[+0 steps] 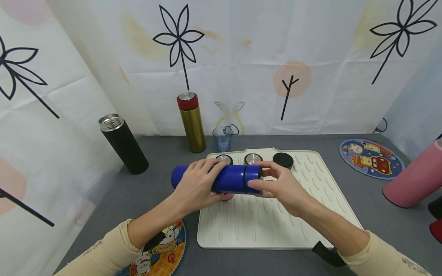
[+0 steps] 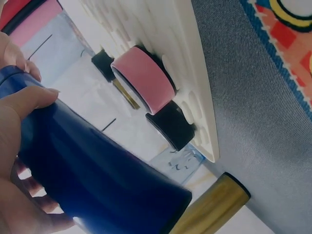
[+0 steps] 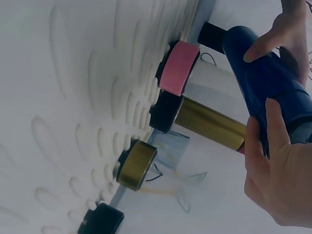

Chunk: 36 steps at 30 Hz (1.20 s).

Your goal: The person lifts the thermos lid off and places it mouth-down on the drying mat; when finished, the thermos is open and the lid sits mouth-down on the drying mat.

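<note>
A blue thermos (image 1: 230, 179) is held level above a cream ridged mat (image 1: 266, 226). My left hand (image 1: 198, 184) grips its body, the thumb over the top, as the left wrist view also shows. Around the lid end at the right, my right hand (image 1: 284, 188) has its thumb and fingers on either side of the lid. Beneath and behind the thermos, several loose lids stand on the mat: a pink lid (image 2: 144, 80), a gold lid (image 3: 137, 165), a black lid (image 1: 283, 160) and others. The thermos partly hides the pink one in the head view.
An open black flask (image 1: 124, 145) stands at the left, a gold flask (image 1: 193, 126) with a red top and a clear cup (image 1: 222, 140) at the back. On the right are a round cartoon mat (image 1: 372, 159) and a pink flask (image 1: 416, 176). Another cartoon mat (image 1: 169, 253) lies front left.
</note>
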Each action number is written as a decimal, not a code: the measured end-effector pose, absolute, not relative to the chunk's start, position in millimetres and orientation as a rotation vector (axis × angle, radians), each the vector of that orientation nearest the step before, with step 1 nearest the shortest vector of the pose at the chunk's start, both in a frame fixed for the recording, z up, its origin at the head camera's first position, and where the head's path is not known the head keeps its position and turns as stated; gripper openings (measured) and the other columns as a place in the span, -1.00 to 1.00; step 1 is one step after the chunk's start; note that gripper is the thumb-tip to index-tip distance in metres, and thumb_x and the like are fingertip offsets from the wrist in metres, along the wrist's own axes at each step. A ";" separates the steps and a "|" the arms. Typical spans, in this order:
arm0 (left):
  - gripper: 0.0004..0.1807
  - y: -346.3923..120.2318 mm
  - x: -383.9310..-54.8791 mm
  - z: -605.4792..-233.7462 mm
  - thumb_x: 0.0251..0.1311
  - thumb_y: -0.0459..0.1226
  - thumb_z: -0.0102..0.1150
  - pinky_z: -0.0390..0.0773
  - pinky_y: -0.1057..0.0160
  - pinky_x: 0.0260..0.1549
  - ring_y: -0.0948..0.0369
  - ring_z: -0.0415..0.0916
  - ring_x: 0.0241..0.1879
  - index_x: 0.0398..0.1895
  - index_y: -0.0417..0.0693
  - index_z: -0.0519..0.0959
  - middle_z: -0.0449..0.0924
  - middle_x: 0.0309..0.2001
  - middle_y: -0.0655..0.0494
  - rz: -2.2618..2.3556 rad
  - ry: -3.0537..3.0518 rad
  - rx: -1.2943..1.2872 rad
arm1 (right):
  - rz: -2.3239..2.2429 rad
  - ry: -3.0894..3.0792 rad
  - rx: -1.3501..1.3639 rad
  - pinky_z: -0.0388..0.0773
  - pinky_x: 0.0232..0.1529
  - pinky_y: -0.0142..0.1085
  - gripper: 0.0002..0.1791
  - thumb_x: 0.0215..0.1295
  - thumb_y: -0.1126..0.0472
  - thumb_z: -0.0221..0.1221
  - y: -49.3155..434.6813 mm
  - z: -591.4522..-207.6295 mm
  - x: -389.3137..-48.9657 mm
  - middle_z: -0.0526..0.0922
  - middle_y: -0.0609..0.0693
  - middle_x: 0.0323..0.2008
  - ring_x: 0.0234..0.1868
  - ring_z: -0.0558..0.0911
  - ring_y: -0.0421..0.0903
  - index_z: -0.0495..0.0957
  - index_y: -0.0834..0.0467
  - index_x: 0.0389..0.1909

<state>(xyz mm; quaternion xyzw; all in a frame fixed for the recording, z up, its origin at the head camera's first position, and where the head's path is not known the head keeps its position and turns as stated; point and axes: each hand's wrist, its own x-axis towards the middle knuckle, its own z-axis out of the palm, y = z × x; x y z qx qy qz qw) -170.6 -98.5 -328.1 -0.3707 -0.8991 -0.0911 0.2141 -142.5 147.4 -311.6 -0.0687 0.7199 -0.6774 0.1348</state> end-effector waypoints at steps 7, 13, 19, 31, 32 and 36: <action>-0.04 -99.6 -170.3 -327.8 -0.21 0.07 0.52 0.42 -0.12 0.05 -0.05 0.45 0.06 0.33 0.00 0.34 0.44 0.14 -0.04 -0.237 -2.481 -1.074 | -2.015 2.016 -0.153 0.57 -0.10 -0.04 -0.32 0.20 0.25 0.26 150.0 -315.2 -142.4 0.28 0.35 0.06 0.07 0.43 0.25 0.23 0.33 0.30; -0.01 -100.4 -170.1 -328.0 -0.26 0.01 0.58 0.44 -0.12 0.03 -0.05 0.46 0.07 0.33 0.00 0.34 0.45 0.14 -0.04 -0.207 -2.469 -1.121 | -2.020 1.975 -0.152 0.57 -0.09 -0.03 -0.30 0.21 0.26 0.24 152.7 -317.0 -142.9 0.28 0.35 0.06 0.05 0.44 0.23 0.19 0.35 0.31; -0.07 -97.9 -168.3 -328.7 -0.29 -0.03 0.60 0.46 -0.08 0.03 -0.03 0.47 0.06 0.25 -0.06 0.42 0.51 0.10 -0.05 -0.193 -2.421 -1.098 | -2.012 1.956 -0.179 0.56 -0.07 -0.04 -0.29 0.20 0.26 0.26 155.7 -316.5 -144.0 0.27 0.34 0.06 0.05 0.44 0.21 0.18 0.35 0.31; -0.06 -96.6 -166.5 -327.3 -0.34 -0.06 0.63 0.52 -0.09 -0.05 -0.06 0.53 -0.02 0.26 0.00 0.44 0.54 0.05 -0.05 -0.151 -2.430 -1.080 | -1.977 1.984 -0.235 0.56 -0.05 -0.08 -0.27 0.18 0.26 0.29 160.5 -322.4 -146.8 0.26 0.32 0.09 0.01 0.49 0.18 0.19 0.30 0.32; -0.06 -96.7 -166.3 -326.9 -0.34 -0.06 0.63 0.52 -0.09 -0.05 -0.07 0.53 -0.02 0.26 0.00 0.44 0.54 0.05 -0.05 -0.150 -2.434 -1.082 | -1.965 2.002 -0.253 0.57 -0.05 -0.09 -0.27 0.18 0.25 0.30 161.3 -323.2 -146.7 0.27 0.31 0.09 0.01 0.50 0.16 0.20 0.29 0.32; -0.06 -97.0 -166.2 -324.8 -0.34 -0.06 0.63 0.54 -0.09 -0.08 -0.06 0.53 -0.04 0.26 0.00 0.44 0.54 0.05 -0.04 -0.140 -2.438 -1.082 | -1.931 2.070 -0.401 0.56 -0.07 -0.14 -0.27 0.16 0.24 0.33 164.5 -327.7 -147.9 0.29 0.29 0.12 0.05 0.51 0.14 0.22 0.24 0.32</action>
